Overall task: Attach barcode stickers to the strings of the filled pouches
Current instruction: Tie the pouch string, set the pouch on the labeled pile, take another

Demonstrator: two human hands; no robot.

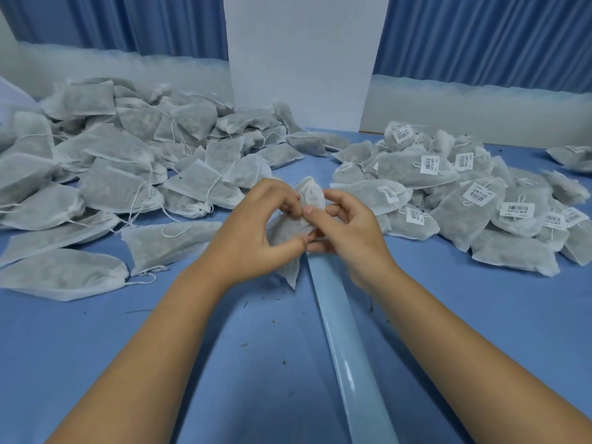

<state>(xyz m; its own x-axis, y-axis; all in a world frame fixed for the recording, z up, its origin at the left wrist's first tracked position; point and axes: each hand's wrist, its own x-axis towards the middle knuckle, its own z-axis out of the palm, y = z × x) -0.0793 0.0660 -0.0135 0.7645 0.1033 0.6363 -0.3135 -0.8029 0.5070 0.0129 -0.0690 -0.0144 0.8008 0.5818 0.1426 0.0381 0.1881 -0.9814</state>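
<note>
Both at frame centre, the left hand (256, 227) and right hand (350, 233) pinch one filled pouch (310, 191) over the desk (256, 363), between an unlabelled pile (112, 161) at left and a stickered pile (464, 203) at right.

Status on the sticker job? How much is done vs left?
Done: the right pile shows barcode stickers. In hand: the left hand and right hand pinch one pouch above the pale strip; no sticker is visible on it. Left: the left pile, which looks the bigger of the two, shows only bare strings. Likely under halfway.
</note>
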